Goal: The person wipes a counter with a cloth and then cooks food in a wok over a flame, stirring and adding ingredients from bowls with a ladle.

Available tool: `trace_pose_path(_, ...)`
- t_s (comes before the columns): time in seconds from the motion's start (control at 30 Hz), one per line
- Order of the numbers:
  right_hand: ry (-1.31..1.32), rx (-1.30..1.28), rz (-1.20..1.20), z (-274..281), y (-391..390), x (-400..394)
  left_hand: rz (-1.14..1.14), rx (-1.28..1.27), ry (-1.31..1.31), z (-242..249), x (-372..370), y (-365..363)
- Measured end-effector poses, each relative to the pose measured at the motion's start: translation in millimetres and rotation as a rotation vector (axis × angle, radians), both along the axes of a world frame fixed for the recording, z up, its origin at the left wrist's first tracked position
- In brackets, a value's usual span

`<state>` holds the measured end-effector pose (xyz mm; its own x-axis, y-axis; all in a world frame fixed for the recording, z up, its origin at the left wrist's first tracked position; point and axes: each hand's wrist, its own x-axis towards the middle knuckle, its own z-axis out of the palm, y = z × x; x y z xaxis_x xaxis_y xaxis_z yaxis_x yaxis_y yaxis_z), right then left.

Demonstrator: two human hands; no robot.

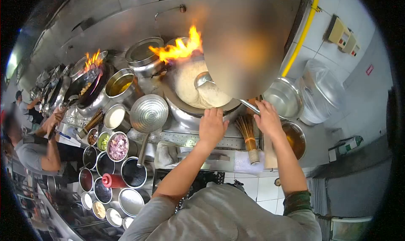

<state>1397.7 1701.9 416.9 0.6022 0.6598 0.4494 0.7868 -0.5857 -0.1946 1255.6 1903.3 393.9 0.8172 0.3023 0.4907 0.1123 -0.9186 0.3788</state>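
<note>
My right hand [266,117] is closed round the long handle of a metal ladle [203,78]. The ladle's bowl lies in a large wok [168,91] full of pale, frothy liquid [190,85]. At the wok's near rim is my left hand [213,126], back up, its fingers bent over the edge and its thumb to the right. What lies under those fingers is hidden. Flames [185,47] rise behind the wok. A large blurred patch covers its right side and part of the ladle's handle.
A bamboo brush [249,139] lies between my arms. Left of the wok rest a perforated skimmer [149,114], a grey cloth [166,154] and several containers, one holding chopped onion [117,147]. Metal pots [284,97] stand at right. A co-worker [38,152] handles another wok [84,87] at far left.
</note>
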Motion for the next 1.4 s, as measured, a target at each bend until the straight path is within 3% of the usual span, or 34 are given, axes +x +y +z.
trace_pose_path(0.03,-0.058,-0.103,-0.037,-4.4,-1.0,7.9,-0.003,-0.014,0.003,-0.6,-1.0,0.5)
trace_pose_path(0.13,0.176,-0.525,-0.151,1.4,4.5,16.1,-0.019,-0.049,-0.006,0.4,-2.0,-0.4)
trace_pose_path(0.27,0.392,-0.408,-0.181,27.2,3.5,0.5,-0.04,-0.081,-0.053,-1.3,-7.8,-0.3)
trace_pose_path(0.37,0.435,-0.192,-0.023,5.4,-24.0,7.1,-0.071,-0.095,-0.092,-0.3,-12.3,0.6)
trace_pose_path(0.5,1.244,0.082,-0.045,100.8,-48.1,-34.3,-0.104,-0.092,-0.108,2.6,-14.7,2.6)
trace_pose_path(0.63,1.558,0.291,-0.022,126.1,-75.8,-31.0,-0.124,-0.087,-0.108,3.7,-16.9,2.9)
trace_pose_path(0.77,1.597,0.263,0.021,130.8,-87.3,-33.0,-0.209,-0.15,-0.152,20.6,-59.6,-7.4)
trace_pose_path(0.9,1.569,0.189,-0.045,145.2,-88.0,-39.2,-0.306,-0.392,-0.024,0.8,-109.1,-15.9)
trace_pose_path(1.03,1.535,0.105,-0.117,160.2,-76.1,-39.9,-0.323,-0.471,0.063,-13.8,-142.5,-16.6)
trace_pose_path(1.13,1.544,0.091,-0.144,165.6,-65.9,-42.9,-0.257,-0.478,0.143,-19.3,-158.7,-13.2)
trace_pose_path(1.4,1.679,0.158,-0.149,182.4,-35.1,-59.5,-0.174,-0.496,0.014,-33.8,-184.3,-6.1)
